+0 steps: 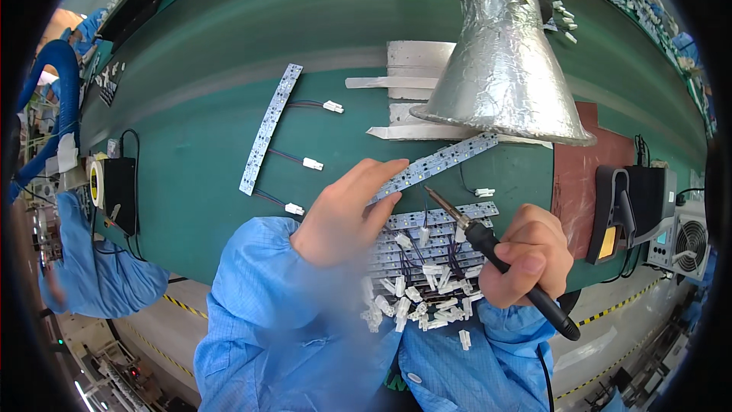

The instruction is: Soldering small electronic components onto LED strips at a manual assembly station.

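Observation:
Between the fingers and thumb of my left hand (pixel 347 210) is one end of an LED strip board (pixel 446 162), which slants up to the right toward the foil cone. My right hand (pixel 530 255) is closed round the black handle of a soldering iron (pixel 488 243). The iron's tip points up and left, close below the board's lower edge; whether they touch I cannot tell. Just under the iron lies a stack of similar boards (pixel 419 243) with wires and white connectors (pixel 415 297) bunched at the table's near edge.
A separate LED board (pixel 271 130) with three wired connectors lies to the left. A foil-covered fume hood (pixel 507 76) hangs over metal plates at the back. On the right are a soldering iron stand (pixel 610 210) and a brown mat (pixel 576 168). A black box (pixel 118 191) stands far left.

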Action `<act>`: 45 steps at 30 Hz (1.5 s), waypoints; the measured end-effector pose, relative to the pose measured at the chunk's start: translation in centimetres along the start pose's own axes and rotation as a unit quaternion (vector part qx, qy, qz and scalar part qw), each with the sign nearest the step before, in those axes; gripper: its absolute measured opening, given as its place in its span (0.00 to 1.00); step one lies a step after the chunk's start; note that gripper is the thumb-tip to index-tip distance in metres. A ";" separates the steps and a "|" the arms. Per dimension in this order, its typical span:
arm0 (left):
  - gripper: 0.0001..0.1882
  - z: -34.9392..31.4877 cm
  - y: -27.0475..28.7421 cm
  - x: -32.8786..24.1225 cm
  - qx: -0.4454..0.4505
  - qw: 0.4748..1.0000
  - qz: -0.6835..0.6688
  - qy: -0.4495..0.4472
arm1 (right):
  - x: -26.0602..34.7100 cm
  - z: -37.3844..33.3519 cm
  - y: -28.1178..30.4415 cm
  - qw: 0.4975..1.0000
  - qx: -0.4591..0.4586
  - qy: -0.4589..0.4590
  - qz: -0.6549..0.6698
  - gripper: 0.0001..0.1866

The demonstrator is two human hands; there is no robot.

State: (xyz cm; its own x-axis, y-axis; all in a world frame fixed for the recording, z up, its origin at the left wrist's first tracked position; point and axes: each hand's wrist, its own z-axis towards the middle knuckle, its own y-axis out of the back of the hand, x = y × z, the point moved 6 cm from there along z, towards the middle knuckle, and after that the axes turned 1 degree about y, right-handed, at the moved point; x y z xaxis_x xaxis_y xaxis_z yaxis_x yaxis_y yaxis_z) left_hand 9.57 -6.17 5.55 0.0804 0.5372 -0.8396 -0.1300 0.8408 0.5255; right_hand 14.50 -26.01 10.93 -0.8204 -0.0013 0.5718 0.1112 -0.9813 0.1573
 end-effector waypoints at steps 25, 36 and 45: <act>0.23 -0.1 0.0 0.1 -0.006 1.000 0.012 -0.008 | -1.0 -0.5 -1.5 0.997 0.060 -0.052 0.011 0.15; 0.23 0.0 -0.1 0.0 -0.011 1.000 0.013 -0.016 | -1.1 -0.4 -1.6 0.997 0.061 -0.043 0.014 0.17; 0.22 -0.2 0.4 0.6 -0.017 1.000 -0.006 0.020 | -3.5 -1.1 2.0 0.990 -0.043 -0.125 -0.045 0.21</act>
State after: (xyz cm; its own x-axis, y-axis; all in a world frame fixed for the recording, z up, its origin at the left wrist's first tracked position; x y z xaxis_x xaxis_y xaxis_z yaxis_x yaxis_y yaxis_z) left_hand 9.39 -5.48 5.20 0.0434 0.5233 -0.8510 -0.1633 0.8441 0.5108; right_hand 16.97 -28.14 8.39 -0.6593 0.1249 0.7414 -0.0138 -0.9880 0.1541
